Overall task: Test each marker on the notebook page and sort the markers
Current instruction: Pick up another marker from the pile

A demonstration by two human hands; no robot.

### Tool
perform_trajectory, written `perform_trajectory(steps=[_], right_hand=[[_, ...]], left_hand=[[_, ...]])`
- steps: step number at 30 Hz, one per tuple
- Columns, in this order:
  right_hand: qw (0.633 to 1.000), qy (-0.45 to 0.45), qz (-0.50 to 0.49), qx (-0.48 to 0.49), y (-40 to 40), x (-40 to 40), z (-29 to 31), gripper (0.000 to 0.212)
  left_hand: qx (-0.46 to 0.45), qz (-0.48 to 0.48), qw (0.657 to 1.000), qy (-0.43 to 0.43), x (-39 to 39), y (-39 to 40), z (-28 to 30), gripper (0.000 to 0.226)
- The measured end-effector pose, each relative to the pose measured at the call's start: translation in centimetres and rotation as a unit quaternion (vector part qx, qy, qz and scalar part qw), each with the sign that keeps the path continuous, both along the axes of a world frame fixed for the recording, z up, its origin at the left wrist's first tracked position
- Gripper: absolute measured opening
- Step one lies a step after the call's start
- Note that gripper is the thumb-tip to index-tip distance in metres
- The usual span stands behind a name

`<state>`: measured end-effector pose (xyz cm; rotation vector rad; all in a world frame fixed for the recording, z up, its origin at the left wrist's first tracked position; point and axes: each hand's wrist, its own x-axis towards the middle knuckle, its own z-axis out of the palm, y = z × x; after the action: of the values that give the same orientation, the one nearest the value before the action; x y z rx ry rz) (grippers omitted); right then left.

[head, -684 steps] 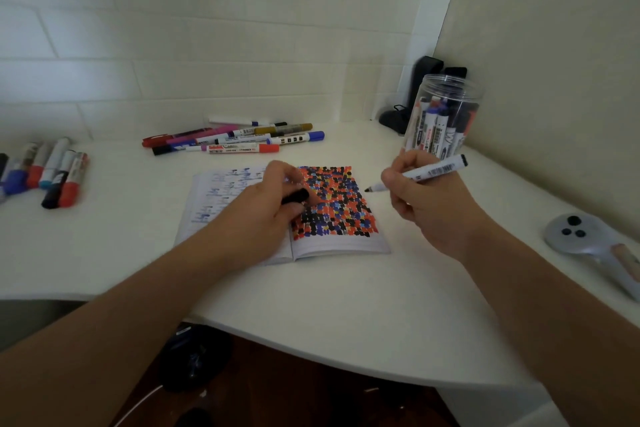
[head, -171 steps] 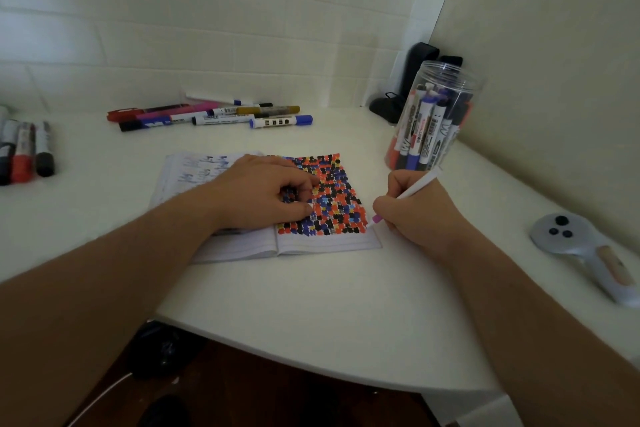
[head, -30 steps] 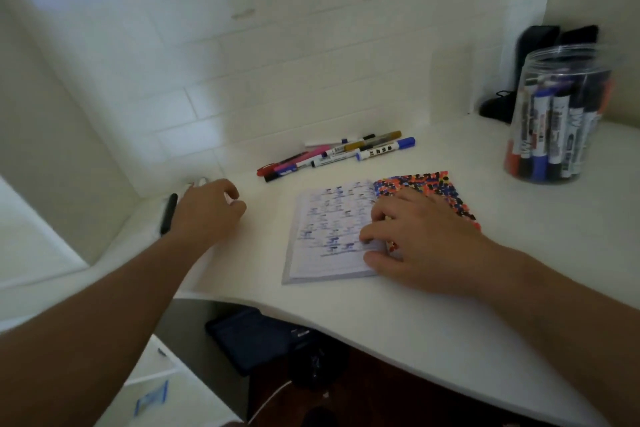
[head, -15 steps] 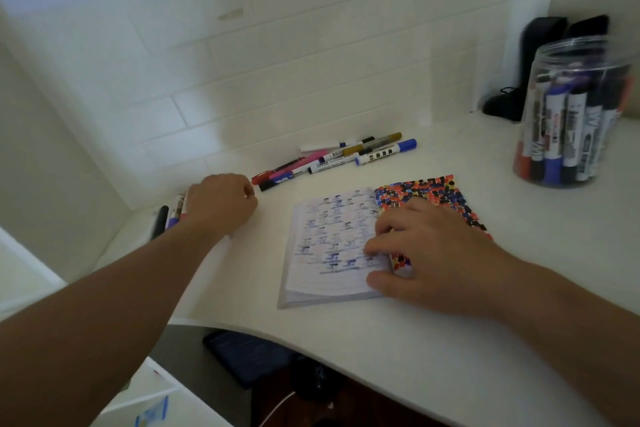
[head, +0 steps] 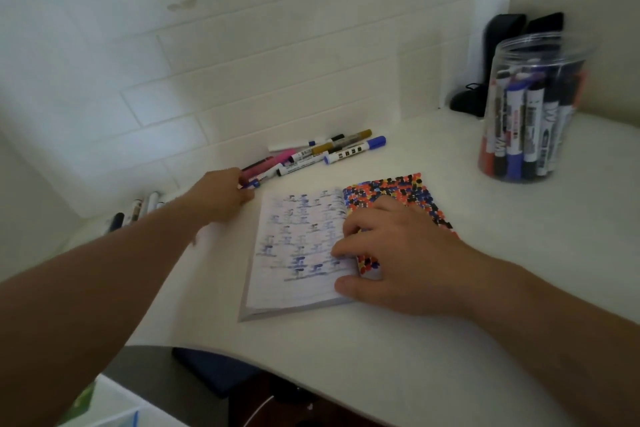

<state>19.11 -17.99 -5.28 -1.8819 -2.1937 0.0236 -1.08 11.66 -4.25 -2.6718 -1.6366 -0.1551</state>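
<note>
On desk, near centre: notebook (head: pixel 304 250) lay open, left page with faint blue test strokes, right page packed with red, black and blue dots; sat between both arms so either hand could reach it.
Right hand (head: pixel 398 253): rested flat across the gutter and right page, fingers loosely spread, holding nothing; likely pinning the pages so the book would not spring closed.
Left hand (head: pixel 221 196): reached out to the near end of the wall-side marker row (head: pixel 318 152), fingertips at a blue-tipped marker (head: pixel 251 184); whether it actually pinched it, cannot tell, fingers hidden behind the knuckles.
Hands relation: well apart, one at the markers, one on the book.
Marker row: mixed pink, gold, blue and black pens lying parallel against the tiled wall (head: pixel 242 62); probably one sorted group.
Far-left group (head: pixel 136 213): a few more markers lying at the desk's left edge, half hidden by the left forearm; likely a second sorted pile.
Jar (head: pixel 533 107): clear, upright at right rear, full of standing markers, well apart from both hands; probably the untested stock.
Step, judged: sorting, left hand at the row.
Desk (head: pixel 433 340): white, curved front edge.
Risk: nudging the loose row could roll pens.
</note>
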Motion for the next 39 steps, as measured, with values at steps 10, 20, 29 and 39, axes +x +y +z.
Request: perform_trajectory(steps=[10, 20, 29, 39], right_hand=[[0.998, -0.059, 0.009, 0.013, -0.5, -0.8, -0.2, 0.067], [0.904, -0.032, -0.087, 0.417, -2.2, 4.7, 1.7, 0.023], [0.982, -0.120, -0.125, 0.079, -1.1, 5.5, 0.5, 0.058], [0.983, -0.116, -0.097, 0.107, -0.7, 6.2, -0.4, 0.035]], left_hand=[[0.002, -0.181, 0.876, -0.447, 6.0, -14.2, 8.0, 0.017], [-0.059, -0.242, 0.928, -0.277, 8.7, -19.0, -1.4, 0.025], [0.019, -0.309, 0.930, -0.200, 8.6, -19.1, -2.3, 0.032], [0.016, -0.315, 0.928, -0.198, 8.8, -19.0, -2.2, 0.035]])
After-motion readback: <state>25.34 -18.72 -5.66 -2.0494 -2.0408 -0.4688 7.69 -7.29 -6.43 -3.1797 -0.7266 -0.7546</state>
